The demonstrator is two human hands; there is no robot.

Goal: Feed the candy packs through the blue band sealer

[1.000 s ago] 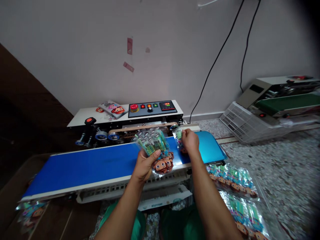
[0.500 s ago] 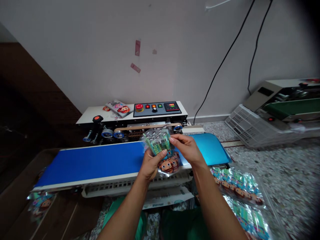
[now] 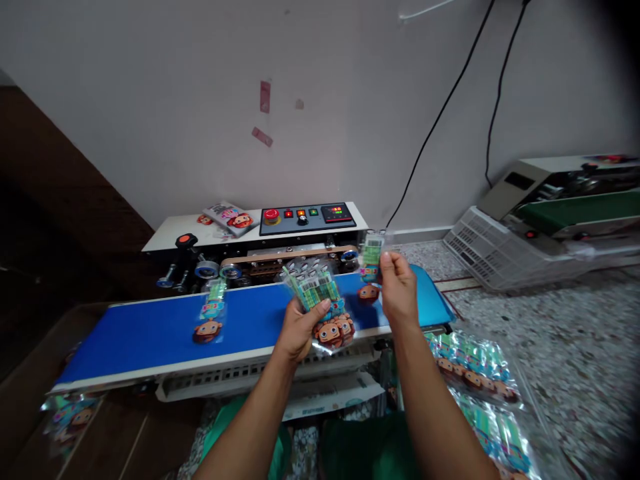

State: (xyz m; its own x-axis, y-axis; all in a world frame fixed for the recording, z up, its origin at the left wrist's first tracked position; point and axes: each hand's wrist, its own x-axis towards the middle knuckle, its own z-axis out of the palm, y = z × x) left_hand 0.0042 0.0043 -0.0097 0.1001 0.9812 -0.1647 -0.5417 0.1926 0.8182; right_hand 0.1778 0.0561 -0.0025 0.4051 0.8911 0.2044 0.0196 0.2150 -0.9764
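Through the head view I have the left hand point(image 3: 300, 331) wrapped around the lower left of a fanned bunch of packets point(image 3: 319, 288), its thumb laid across the front and the other fingers mostly hidden behind. Each packet there is a glossy clear sleeve; I make out small black-and-white shapes along the top, pale green strips with a white barcode across them, bright blue below, and round brown cartoon heads with big eyes at the bottom. They overlap too closely for me to count. The bunch is held over the middle of the blue belt point(image 3: 160, 327).

My right hand point(image 3: 400, 287) pinches a single packet point(image 3: 371, 253) by its right edge, thumb and forefinger drawn together. That one is nearly upright, barcode towards me, above the right part of the belt; I can't tell whether its lower end touches. It shows the same green, blue and brown, with a touch of pink.

A separate packet point(image 3: 212, 308) lies slightly slanted on the belt to the left, head nearest me. More packaged pieces point(image 3: 477, 367) lie in rows at lower right, their plastic shining. Behind the belt, the control panel point(image 3: 306, 220) shows a red button and lit digits
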